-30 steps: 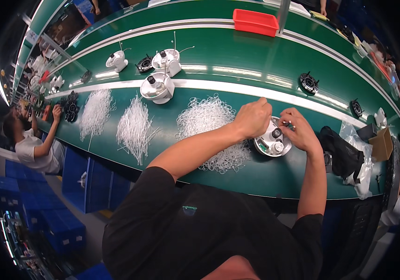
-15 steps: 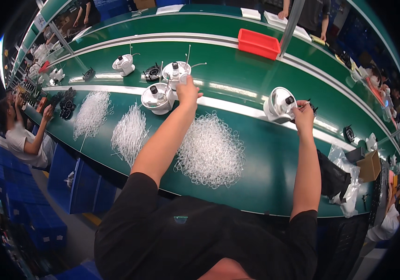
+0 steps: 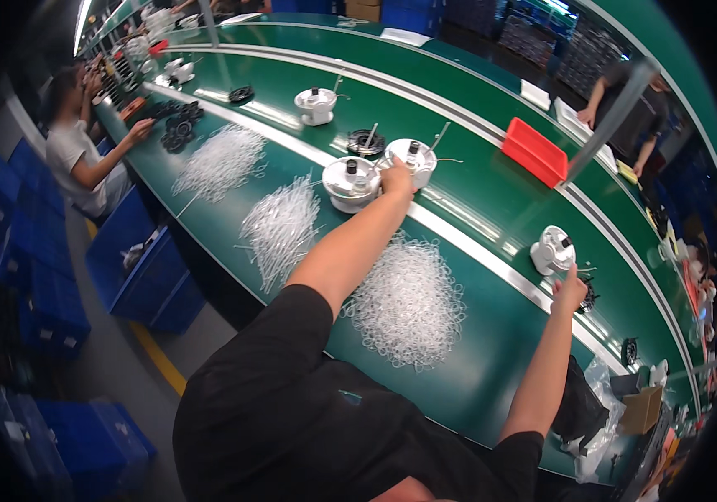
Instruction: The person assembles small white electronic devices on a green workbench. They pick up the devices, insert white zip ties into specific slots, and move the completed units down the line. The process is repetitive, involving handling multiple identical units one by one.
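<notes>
Two white round housings with silvery insides, black cylinders and thin wires stand side by side on the green workbench: a left housing [image 3: 352, 186] and a right housing [image 3: 422, 159]. My left hand [image 3: 397, 177] reaches between them, its fingers closed at the near left side of the right one. What the fingertips grip is partly hidden. Farther right, another white housing [image 3: 553, 251] is tilted, its silvery face toward my right hand [image 3: 571, 292]. That hand has its index finger stretched toward the housing's edge and its thumb apart. A black round part [image 3: 586, 295] lies just beside it.
Piles of white looped ties [image 3: 408, 305], straight white ties [image 3: 281, 230] and more white strands [image 3: 223, 161] lie along the bench. A red tray [image 3: 535, 152] sits beyond. Another housing [image 3: 316, 105] stands farther back. A seated co-worker [image 3: 82, 142] is at left, blue bins [image 3: 145, 268] below.
My view has turned, shifting the scene. The right housing has moved away from my right hand, whose fingers have loosened. My left hand now sits between the paired housings.
</notes>
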`<action>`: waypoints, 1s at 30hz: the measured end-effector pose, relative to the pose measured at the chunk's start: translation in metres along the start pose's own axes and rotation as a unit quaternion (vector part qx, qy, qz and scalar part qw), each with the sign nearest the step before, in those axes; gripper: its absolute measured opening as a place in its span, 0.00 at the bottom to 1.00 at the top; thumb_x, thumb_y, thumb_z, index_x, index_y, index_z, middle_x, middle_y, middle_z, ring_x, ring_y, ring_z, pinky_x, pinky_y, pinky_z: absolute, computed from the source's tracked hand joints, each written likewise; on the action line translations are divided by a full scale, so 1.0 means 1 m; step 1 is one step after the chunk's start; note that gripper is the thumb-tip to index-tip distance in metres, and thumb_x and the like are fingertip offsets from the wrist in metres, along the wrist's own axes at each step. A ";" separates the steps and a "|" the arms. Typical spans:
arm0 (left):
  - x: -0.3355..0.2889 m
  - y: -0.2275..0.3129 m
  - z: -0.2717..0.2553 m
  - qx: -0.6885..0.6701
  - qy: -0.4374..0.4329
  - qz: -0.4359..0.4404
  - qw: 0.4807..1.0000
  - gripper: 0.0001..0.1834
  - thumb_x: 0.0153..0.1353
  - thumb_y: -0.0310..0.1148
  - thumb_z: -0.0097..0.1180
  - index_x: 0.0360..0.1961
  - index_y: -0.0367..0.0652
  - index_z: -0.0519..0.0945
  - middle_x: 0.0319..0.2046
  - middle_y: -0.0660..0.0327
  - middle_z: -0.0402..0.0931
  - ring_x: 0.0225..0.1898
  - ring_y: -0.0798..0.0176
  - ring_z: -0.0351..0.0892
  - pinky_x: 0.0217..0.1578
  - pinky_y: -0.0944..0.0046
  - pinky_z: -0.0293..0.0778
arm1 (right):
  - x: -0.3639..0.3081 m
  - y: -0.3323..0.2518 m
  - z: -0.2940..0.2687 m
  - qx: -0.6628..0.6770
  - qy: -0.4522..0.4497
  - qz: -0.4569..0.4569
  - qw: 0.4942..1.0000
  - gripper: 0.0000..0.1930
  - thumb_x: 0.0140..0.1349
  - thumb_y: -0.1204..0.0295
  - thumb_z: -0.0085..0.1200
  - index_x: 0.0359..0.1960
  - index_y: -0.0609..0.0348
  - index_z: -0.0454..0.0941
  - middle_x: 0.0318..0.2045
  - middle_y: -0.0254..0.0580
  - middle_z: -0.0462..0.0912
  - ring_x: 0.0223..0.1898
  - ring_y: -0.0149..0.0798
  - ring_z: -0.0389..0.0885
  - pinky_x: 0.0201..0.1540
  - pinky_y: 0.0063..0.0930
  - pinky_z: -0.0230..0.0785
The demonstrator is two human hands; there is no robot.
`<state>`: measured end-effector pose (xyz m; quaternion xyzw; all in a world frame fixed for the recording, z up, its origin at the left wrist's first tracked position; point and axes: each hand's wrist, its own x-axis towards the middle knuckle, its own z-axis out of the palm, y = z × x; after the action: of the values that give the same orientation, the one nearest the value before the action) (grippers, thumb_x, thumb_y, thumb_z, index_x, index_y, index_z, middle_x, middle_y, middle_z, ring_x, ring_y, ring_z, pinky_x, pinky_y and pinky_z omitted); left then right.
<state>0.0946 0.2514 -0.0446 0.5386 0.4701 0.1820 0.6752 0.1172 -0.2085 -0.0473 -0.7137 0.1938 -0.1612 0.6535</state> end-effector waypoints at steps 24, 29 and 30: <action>-0.252 -0.089 -0.021 0.117 -0.570 -0.052 0.812 0.20 0.71 0.40 0.46 0.46 0.28 0.71 0.35 0.51 0.79 0.28 0.60 0.81 0.28 0.61 0.84 | -0.176 -0.048 -0.042 -0.137 -0.166 -0.345 0.914 0.10 0.67 0.72 0.54 0.44 0.62 0.84 0.34 0.48 0.78 0.37 0.45 0.80 0.43 0.32 0.71; -0.268 -0.100 -0.019 0.171 -0.633 -0.130 0.744 0.24 0.72 0.46 0.49 0.48 0.30 0.74 0.38 0.49 0.79 0.27 0.61 0.82 0.28 0.62 0.84 | -0.179 -0.038 -0.071 -0.122 -0.206 -0.236 0.942 0.10 0.68 0.71 0.53 0.45 0.60 0.84 0.37 0.38 0.82 0.37 0.30 0.79 0.39 0.23 0.70; -0.267 -0.095 -0.020 0.211 -0.634 -0.084 0.740 0.24 0.72 0.47 0.49 0.48 0.30 0.75 0.37 0.49 0.80 0.26 0.61 0.82 0.27 0.63 0.83 | -0.179 -0.037 -0.075 -0.097 -0.221 -0.173 0.955 0.11 0.69 0.70 0.52 0.46 0.60 0.84 0.35 0.36 0.83 0.35 0.28 0.78 0.38 0.22 0.69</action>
<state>-0.0782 0.0287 -0.0124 0.6165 0.0032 -0.3624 0.6990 -0.0733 -0.1837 0.0005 -0.8140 -0.0676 -0.0902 0.5699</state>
